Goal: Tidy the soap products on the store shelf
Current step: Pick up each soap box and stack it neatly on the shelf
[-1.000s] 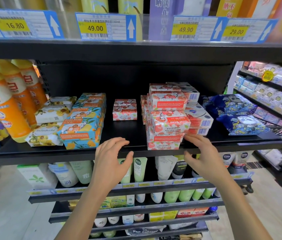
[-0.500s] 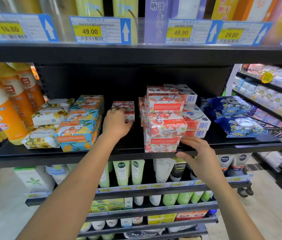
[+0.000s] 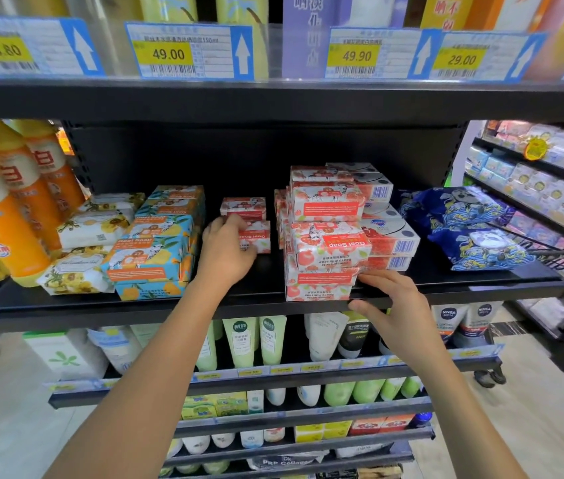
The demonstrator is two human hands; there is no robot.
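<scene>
Fingers (image 3: 235, 221) of left hand (image 3: 227, 252) clasp red soap box (image 3: 257, 240); right hand (image 3: 399, 314), fingers spread, touches stack (image 3: 320, 280).

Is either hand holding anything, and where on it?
The left hand grips the lower small red soap box by its left end. The right hand holds nothing; its fingers touch the front red stack.

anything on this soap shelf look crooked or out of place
The front red soap stack is askew: its boxes sit twisted at different angles, and the middle box has its label upside down. Two red boxes sit apart farther back, where the left hand grips the lower box.
</scene>
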